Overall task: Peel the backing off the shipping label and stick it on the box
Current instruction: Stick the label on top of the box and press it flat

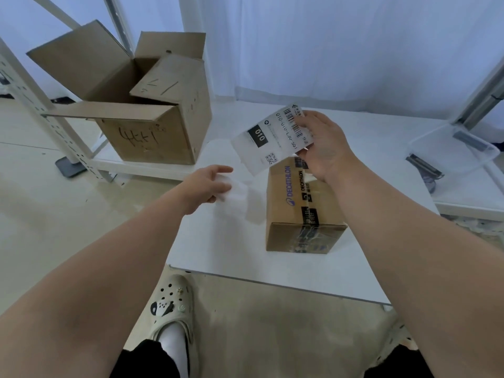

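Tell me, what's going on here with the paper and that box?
A person at a white table is labelling a parcel. Their right hand holds the printed shipping label in the air just above the small taped box. Their left hand holds the blank white backing sheet off to the side, so the peeling looks done. The label is not yet on the box.

Shipping label [268, 137] white with black barcode, QR code and a black block reading "010" in white; backing sheet [240, 197] plain white. Box [297, 236] brown cardboard, blue DECATHLON print, black-printed tape; surface [218, 246] white. Open carton [152, 137] brown with black marker scrawl, clog [171, 304] cream with black-and-white charm.
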The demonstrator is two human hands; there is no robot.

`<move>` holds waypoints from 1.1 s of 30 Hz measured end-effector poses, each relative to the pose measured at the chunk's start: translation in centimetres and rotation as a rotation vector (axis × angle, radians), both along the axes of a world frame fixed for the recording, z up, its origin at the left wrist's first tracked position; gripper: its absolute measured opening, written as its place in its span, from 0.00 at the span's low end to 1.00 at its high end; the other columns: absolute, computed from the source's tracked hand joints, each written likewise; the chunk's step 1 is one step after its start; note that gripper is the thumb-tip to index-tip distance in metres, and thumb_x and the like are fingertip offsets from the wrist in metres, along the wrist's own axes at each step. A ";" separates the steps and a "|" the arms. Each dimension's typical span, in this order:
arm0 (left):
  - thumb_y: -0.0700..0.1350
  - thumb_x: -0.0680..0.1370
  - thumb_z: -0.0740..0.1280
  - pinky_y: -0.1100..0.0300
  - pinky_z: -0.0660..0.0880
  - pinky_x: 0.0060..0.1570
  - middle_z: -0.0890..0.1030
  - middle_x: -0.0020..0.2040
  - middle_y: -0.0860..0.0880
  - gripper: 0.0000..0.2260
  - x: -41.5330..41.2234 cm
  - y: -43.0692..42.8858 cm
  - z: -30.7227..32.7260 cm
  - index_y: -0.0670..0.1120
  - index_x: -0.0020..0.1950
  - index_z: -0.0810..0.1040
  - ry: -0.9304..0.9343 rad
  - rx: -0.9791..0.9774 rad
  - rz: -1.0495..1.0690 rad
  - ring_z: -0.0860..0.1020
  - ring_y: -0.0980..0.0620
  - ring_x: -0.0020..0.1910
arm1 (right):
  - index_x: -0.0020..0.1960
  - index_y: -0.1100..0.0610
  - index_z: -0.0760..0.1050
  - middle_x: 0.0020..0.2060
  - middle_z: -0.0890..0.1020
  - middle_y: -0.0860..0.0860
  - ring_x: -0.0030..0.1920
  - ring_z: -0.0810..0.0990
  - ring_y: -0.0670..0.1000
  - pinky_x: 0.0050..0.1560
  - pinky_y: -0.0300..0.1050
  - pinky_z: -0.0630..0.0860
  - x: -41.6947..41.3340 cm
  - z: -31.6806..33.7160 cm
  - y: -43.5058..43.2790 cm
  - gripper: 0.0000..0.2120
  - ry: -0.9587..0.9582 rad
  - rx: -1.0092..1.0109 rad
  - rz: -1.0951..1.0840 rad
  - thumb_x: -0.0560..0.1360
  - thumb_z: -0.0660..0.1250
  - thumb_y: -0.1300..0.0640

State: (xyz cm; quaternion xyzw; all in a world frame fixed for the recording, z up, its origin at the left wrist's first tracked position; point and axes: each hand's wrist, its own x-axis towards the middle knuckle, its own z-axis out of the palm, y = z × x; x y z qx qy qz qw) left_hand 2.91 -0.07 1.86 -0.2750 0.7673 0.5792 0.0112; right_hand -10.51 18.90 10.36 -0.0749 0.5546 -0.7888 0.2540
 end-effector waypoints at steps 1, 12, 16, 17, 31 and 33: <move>0.38 0.75 0.67 0.59 0.72 0.40 0.74 0.52 0.44 0.20 0.2 -0.2 -0.8 0.48 0.67 0.71 -0.038 -0.049 0.004 0.73 0.50 0.40 | 0.38 0.55 0.77 0.38 0.83 0.54 0.40 0.80 0.52 0.43 0.46 0.76 -0.2 -0.1 0.1 0.08 -0.002 0.005 0.014 0.73 0.66 0.66; 0.52 0.74 0.68 0.45 0.68 0.64 0.65 0.67 0.40 0.29 -0.4 0.2 -3.3 0.45 0.71 0.62 -0.304 -0.776 -0.017 0.69 0.38 0.65 | 0.48 0.57 0.77 0.41 0.83 0.57 0.40 0.82 0.55 0.40 0.49 0.80 -0.8 -1.5 0.6 0.11 0.068 0.151 0.146 0.72 0.64 0.71; 0.45 0.76 0.64 0.48 0.70 0.61 0.70 0.63 0.40 0.21 -0.4 0.1 -2.8 0.44 0.68 0.68 -0.183 -0.754 0.033 0.71 0.41 0.61 | 0.57 0.57 0.73 0.44 0.82 0.57 0.41 0.82 0.56 0.41 0.52 0.80 -0.6 -1.5 0.4 0.17 0.042 0.152 0.140 0.72 0.65 0.71; 0.43 0.76 0.63 0.49 0.71 0.59 0.72 0.62 0.41 0.19 -0.3 0.1 -2.6 0.43 0.67 0.69 -0.148 -0.742 0.054 0.72 0.42 0.59 | 0.57 0.57 0.73 0.44 0.82 0.57 0.41 0.82 0.56 0.42 0.52 0.80 -0.5 -1.4 0.5 0.17 0.033 0.150 0.135 0.72 0.66 0.71; 0.42 0.78 0.61 0.60 0.69 0.51 0.78 0.54 0.48 0.11 -1.1 3.0 4.4 0.44 0.58 0.78 0.206 -0.480 0.133 0.74 0.52 0.50 | 0.62 0.55 0.72 0.50 0.81 0.62 0.43 0.84 0.59 0.41 0.54 0.83 0.3 0.9 3.2 0.22 0.027 0.193 0.154 0.71 0.67 0.70; 0.46 0.79 0.61 0.61 0.68 0.51 0.79 0.52 0.50 0.11 -1.8 4.5 6.7 0.44 0.58 0.78 0.280 -0.338 0.115 0.74 0.54 0.49 | 0.62 0.55 0.71 0.51 0.82 0.61 0.44 0.84 0.58 0.42 0.54 0.83 0.2 1.1 3.8 0.23 0.043 0.236 0.141 0.71 0.68 0.70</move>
